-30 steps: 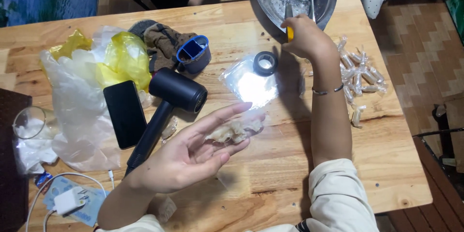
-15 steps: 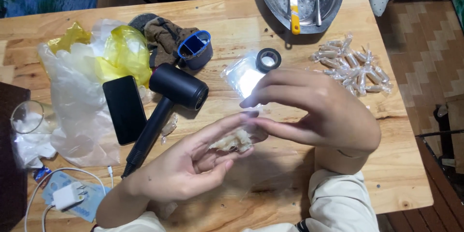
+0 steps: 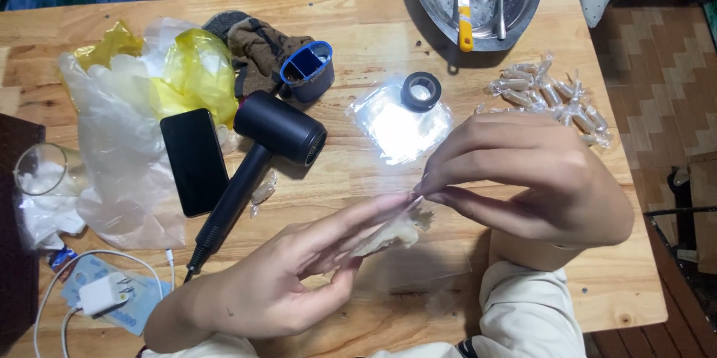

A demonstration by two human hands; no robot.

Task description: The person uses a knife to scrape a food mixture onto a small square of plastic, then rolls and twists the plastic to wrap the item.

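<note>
Pale fibrous lump: held above the wooden worktop, resting on the open left hand and pinched at its upper edge by the right hand. Black hair dryer, phone and wrapped pieces are laid beyond.

Dark phone screen beside yellow bag; clear wrapped packets right.

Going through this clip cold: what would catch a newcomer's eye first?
Front and centre, the left hand lies palm up with a pale, ragged lump on its fingers, and the right hand pinches at it from above. Behind them lies a black hair dryer beside a dark phone, with a round metal tray at the wooden table's far edge.
</note>
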